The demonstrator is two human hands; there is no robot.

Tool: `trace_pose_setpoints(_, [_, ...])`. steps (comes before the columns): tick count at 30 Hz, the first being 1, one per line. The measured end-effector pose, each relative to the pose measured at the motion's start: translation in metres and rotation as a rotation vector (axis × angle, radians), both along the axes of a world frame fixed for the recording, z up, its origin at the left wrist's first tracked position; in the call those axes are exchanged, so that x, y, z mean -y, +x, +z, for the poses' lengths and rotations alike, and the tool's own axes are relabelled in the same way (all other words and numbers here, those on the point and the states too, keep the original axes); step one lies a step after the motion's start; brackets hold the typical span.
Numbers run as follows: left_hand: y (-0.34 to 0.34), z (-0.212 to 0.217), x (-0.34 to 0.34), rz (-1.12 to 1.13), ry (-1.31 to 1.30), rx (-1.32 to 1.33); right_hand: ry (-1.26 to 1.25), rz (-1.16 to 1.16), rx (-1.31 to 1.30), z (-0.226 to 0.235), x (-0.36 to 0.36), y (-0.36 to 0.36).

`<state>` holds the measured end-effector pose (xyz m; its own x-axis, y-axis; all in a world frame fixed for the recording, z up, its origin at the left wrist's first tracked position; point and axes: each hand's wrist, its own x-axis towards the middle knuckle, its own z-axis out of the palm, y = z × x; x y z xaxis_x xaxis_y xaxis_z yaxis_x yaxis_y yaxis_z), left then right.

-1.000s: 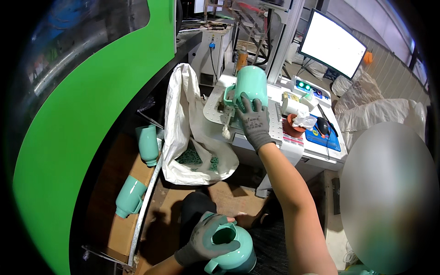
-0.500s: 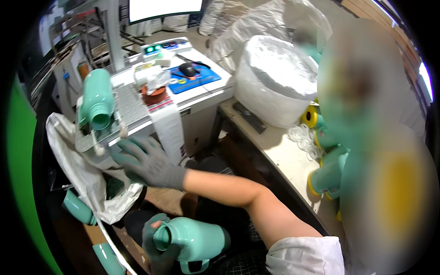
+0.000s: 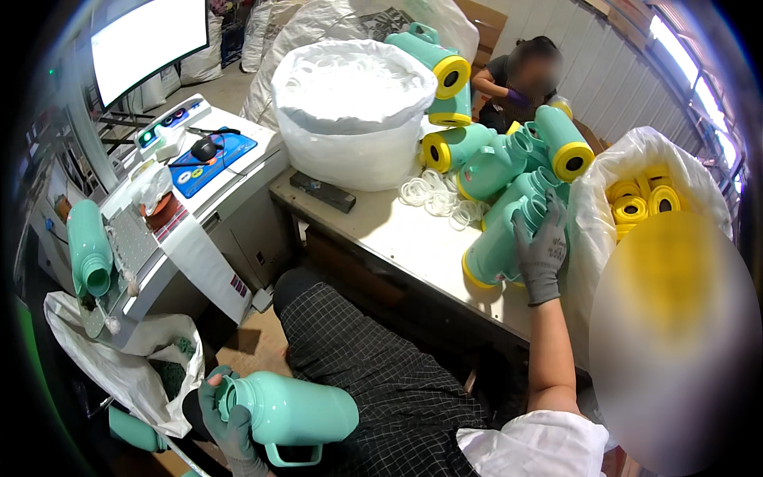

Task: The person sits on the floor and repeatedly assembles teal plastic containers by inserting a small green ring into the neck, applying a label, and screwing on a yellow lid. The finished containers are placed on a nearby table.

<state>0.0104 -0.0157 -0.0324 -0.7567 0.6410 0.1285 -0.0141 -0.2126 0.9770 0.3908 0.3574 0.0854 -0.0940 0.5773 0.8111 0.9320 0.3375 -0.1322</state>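
My left hand [image 3: 230,433], in a grey glove, grips the neck of a mint-green jug [image 3: 306,409]. That jug lies on its side above my lap, its open mouth to the left and its handle underneath. My right hand [image 3: 544,250], gloved too, is out on the right at the bench. Its fingers close round the mouth of a mint-green jug with a yellow base [image 3: 491,253], which leans among several similar jugs [image 3: 493,167]. Another green jug [image 3: 89,242] lies on the perforated plate [image 3: 137,234] of the machine at the left, mouth toward me.
A white sack of pale rings [image 3: 350,143] stands on the bench [image 3: 397,238], with loose white rings [image 3: 433,191] and a dark bar [image 3: 322,193] nearby. Yellow parts [image 3: 644,199] fill a bag at right. Another person [image 3: 517,83] sits behind. A sack [image 3: 119,374] hangs at lower left.
The view has swung right. My right hand has gone from beside the machine plate to a jug on the bench. My left hand still holds its jug.
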Motion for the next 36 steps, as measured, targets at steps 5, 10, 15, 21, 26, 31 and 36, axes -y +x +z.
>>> trace_pose_setpoints(5, [0.008,0.004,-0.008,-0.012,0.009,-0.018,-0.396,-0.174,-0.004,-0.009,-0.005,0.025])
trace_pose_setpoints(10, [0.018,0.016,-0.008,0.001,-0.025,-0.116,-0.332,-0.07,0.028,-0.003,0.012,0.021])
trace_pose_setpoints(15, [0.024,0.024,-0.008,0.049,-0.096,-0.145,0.077,0.206,-0.309,0.037,-0.001,-0.008])
trace_pose_setpoints(21, [0.027,0.021,-0.016,0.032,-0.111,-0.033,0.43,-0.116,-0.035,0.072,-0.172,-0.019])
trace_pose_setpoints(26, [0.03,0.014,-0.019,0.105,-0.064,-0.006,0.026,-0.207,0.268,0.041,-0.272,-0.049])
trace_pose_setpoints(31, [0.032,0.021,-0.03,-0.002,-0.083,-0.06,-0.119,-0.197,0.425,0.017,-0.284,-0.044])
trace_pose_setpoints(36, [0.006,0.051,-0.018,-0.327,-0.18,-0.087,-0.01,0.039,0.325,0.02,-0.245,-0.083])
